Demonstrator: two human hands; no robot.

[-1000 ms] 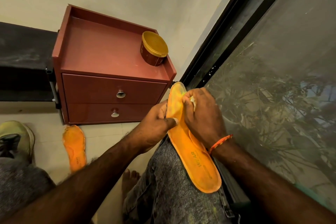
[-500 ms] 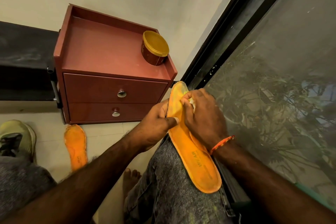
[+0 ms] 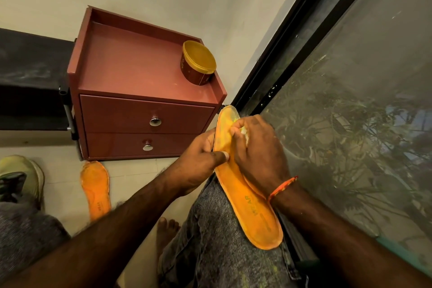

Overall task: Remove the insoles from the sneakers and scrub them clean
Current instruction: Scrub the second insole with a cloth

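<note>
Head view showed both insoles already out of the sneakers, so I judged the removal step complete and the scrubbing in progress on one. The orange insole in hand lay along the person's right thigh, heel end nearest the camera, toe end pointing at the lower front corner of the red drawer unit. The left hand gripped its left edge, thumb pressed on the upper face. The right hand was curled round a small pale scrubbing piece pressed on the forefoot; I could not tell what that piece was. The forefoot looked paler and smeared, the heel a flat, clean orange with printed lettering. The second insole lay on the floor tiles in front of the unit, dull and blotchy; I judged it not yet scrubbed. One greenish sneaker stood at the left frame edge. A lidded brown tub sat at the unit's right front corner.
</note>
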